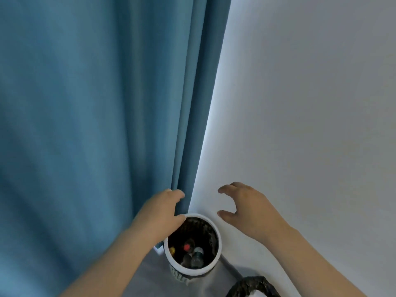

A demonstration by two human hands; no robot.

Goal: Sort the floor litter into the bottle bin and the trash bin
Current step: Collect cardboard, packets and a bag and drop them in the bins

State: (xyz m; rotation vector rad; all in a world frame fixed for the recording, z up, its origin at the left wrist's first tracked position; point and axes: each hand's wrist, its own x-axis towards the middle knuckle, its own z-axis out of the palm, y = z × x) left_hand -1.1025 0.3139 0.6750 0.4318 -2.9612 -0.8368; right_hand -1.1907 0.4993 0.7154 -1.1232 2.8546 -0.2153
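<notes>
Though dim, the bottles (196, 257) inside the bottle bin (218, 239) seem to stand caps up. The bin stands upright, mouth upward, just below both hands. The trash bin (254, 285), nearer than the right hand (248, 209), is cut off. That hand and the left hand (160, 211) hover palms down, fingers loosely spread, holding nothing.
</notes>
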